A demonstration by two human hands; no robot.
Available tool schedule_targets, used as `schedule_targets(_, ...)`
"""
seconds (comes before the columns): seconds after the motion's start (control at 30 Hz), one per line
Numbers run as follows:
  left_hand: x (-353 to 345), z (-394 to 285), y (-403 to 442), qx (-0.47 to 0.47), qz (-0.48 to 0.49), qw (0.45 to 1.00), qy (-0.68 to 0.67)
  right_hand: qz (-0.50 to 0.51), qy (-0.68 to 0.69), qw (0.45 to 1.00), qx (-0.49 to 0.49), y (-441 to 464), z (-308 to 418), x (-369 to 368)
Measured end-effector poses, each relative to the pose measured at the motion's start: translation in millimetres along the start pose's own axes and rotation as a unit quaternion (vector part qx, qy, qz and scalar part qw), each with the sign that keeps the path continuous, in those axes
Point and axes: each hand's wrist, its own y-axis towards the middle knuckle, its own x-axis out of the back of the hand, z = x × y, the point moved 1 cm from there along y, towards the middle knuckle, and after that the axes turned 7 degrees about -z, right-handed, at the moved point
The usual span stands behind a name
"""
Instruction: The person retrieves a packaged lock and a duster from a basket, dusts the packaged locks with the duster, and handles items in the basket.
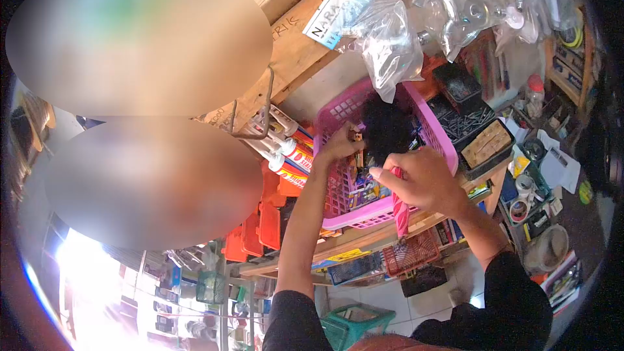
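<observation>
A pink plastic basket point(364, 211) sits on a wooden shelf with small packaged items point(367, 188) inside. My right hand point(422, 179) is closed round the pink handle point(400, 211) of a duster, over the basket's near right side. The duster's black fluffy head point(387, 127) lies inside the basket. My left hand point(342, 143) reaches over the basket's left rim, its fingers bent at a small brownish item beside the black head; whether they grip it is unclear.
Sealant tubes point(296, 159) and orange bins point(270, 221) stand left of the basket. Plastic bags point(390, 45) hang above it. A black tray of screws point(461, 120) is to the right, and a green stool point(357, 318) stands below.
</observation>
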Motion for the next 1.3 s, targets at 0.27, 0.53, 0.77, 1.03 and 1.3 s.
schedule_targets(0.27,4,-12,-14,0.083,0.017,0.982,-0.170,-0.001,-0.045,0.999,0.019,-3,2,-7)
schedule_targets(0.53,3,2,-2,-0.009,-0.043,0.995,-0.091,-0.059,-0.030,0.997,0.038,-4,-1,-5)
schedule_targets(0.77,14,16,8,0.008,-0.159,0.975,-0.156,-0.104,-0.035,0.991,0.081,-6,3,-15)
schedule_targets(1.03,48,-99,-55,0.102,-0.254,0.672,-0.688,-0.104,-0.113,0.975,0.161,-6,8,-9)
schedule_targets(1.3,1,-156,-134,0.130,-0.121,0.481,-0.859,-0.045,0.133,0.980,0.141,-113,24,28)
